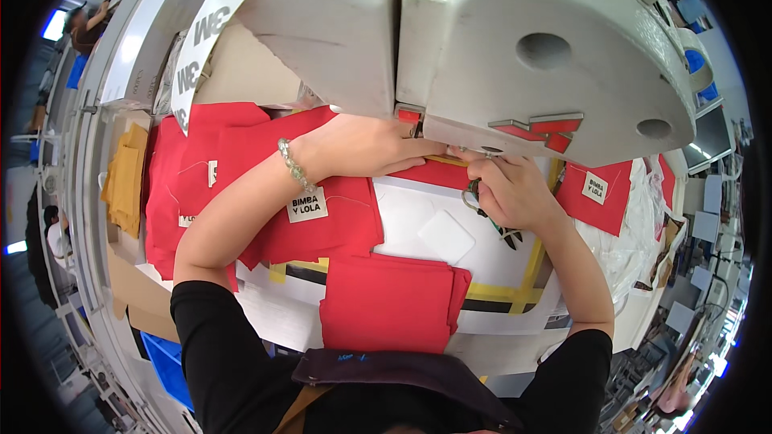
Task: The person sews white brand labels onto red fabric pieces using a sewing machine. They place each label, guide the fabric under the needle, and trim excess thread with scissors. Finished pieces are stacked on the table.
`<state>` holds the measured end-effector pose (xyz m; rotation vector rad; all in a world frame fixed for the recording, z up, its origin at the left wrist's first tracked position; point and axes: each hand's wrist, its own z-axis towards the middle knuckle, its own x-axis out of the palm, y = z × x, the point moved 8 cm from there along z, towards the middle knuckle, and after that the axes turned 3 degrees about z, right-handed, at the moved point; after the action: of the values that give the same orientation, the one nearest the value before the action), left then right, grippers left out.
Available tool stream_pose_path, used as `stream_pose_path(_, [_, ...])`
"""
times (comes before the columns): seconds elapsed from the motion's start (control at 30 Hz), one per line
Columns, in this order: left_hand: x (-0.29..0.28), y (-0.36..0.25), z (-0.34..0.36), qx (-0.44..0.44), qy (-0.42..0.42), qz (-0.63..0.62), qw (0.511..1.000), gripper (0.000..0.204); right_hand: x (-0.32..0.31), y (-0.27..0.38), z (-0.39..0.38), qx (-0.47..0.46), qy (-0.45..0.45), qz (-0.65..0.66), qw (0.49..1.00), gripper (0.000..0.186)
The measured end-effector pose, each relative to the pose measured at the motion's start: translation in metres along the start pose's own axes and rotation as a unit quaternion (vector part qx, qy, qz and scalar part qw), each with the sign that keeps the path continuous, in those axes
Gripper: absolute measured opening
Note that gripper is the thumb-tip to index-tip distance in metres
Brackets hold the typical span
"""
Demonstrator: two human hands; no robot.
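Observation:
Under the head of a white sewing machine (474, 48), my left hand (366, 147) lies with fingers stretched out on a red fabric piece (442, 173). My right hand (507, 189) is bent at the same piece, fingertips close to the left ones. Small thread snips (511, 235) hang in the right hand, a finger through their ring and the blades pointing down. The needle area is mostly hidden by the machine head. Beside my left forearm, red cloth bears a white printed label (307, 205). A folded red stack (394, 301) lies nearest me.
A white rounded square (448, 237) rests on the white work surface (402, 209), which has yellow and black tape. Yellow cloth (125, 181) is stacked far left. Another labelled red piece (595, 193) and crumpled clear plastic (623, 261) lie at right. A blue bin (166, 366) stands lower left.

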<state>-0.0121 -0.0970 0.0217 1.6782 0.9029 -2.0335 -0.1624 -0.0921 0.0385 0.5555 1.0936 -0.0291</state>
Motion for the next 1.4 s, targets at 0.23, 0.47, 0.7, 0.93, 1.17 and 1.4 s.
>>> stream_pose_path(0.23, [-0.046, -0.011, -0.029, 0.047, -0.184, 0.088, 0.978, 0.018, 0.003, -0.002, 0.0, 0.014, 0.018, 0.016, 1.0, 0.025])
stream_pose_path(0.47, [-0.048, -0.012, -0.031, 0.04, -0.193, 0.069, 0.978, 0.018, 0.005, -0.005, -0.003, 0.029, 0.011, 0.03, 0.999, 0.026])
stream_pose_path(0.7, [-0.02, -0.012, -0.006, 0.002, -0.071, 0.053, 0.996, 0.029, 0.004, -0.006, -0.007, 0.038, -0.008, 0.014, 0.999, 0.026])
stream_pose_path(0.93, [-0.003, -0.005, 0.003, 0.038, -0.112, 0.038, 0.992, 0.029, 0.003, -0.006, -0.004, 0.036, 0.005, 0.019, 0.999, 0.027])
stream_pose_path(1.17, [0.002, 0.0, 0.005, -0.013, -0.051, -0.013, 0.999, 0.024, 0.002, -0.007, -0.004, 0.031, 0.005, 0.037, 0.999, 0.027])
stream_pose_path(1.4, [-0.006, -0.001, -0.009, 0.017, -0.172, 0.042, 0.984, 0.023, -0.002, -0.001, 0.001, 0.012, -0.011, 0.02, 1.0, 0.027])
